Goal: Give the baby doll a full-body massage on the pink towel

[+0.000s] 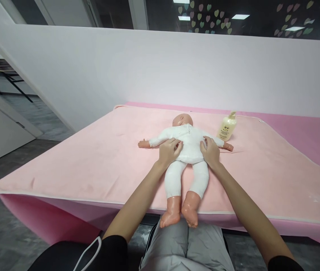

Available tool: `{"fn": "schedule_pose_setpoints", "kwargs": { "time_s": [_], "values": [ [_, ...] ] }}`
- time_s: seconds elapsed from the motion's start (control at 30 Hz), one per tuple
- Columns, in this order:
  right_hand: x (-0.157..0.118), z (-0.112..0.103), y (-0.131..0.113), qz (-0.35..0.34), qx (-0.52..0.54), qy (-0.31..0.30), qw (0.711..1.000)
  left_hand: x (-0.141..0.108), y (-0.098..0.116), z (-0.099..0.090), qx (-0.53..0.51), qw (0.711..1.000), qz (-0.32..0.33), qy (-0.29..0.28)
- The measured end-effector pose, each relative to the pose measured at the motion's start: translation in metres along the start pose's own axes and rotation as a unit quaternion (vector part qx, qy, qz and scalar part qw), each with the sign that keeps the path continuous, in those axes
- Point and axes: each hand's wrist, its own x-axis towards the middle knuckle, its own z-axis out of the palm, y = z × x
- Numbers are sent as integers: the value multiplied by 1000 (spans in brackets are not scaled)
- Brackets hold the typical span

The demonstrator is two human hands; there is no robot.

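Observation:
A baby doll [188, 145] in a white top and white leggings lies on its back on a pink blanket [92, 158], its head away from me and its bare feet over the near edge. At the left side of its torso is my left hand [170, 151], fingers curled on the white cloth. My right hand [210, 151] is curled at the right side of the torso, also on the cloth. The fingers of both hands look pinched on the top's fabric. The doll's arms are spread out to both sides.
A pale yellow pump bottle [227, 127] stands beyond the doll's arm on the right. Behind the table rises a white wall [160, 71] with dark glass above. A white cable [92, 254] loops at the lower left.

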Motion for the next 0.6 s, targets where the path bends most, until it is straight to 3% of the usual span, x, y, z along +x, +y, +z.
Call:
{"fn": "schedule_pose_setpoints", "kwargs": {
  "time_s": [0.1,0.17,0.27,0.43,0.6],
  "values": [
    [1,-10,-10,-105,-29,-63,992,1,-2,1,-26,999,-15,-13],
    [3,-17,-14,-127,-9,-121,985,3,-5,2,-49,998,-29,-27],
    [8,-28,-15,-109,77,-200,971,5,-9,2,-90,994,-45,-39],
    [13,-41,-9,-69,169,-335,925,6,-9,2,-97,993,-50,-42],
    [14,-35,-1,-12,211,-311,927,3,-4,1,-73,996,-32,-40]
  ]
}}
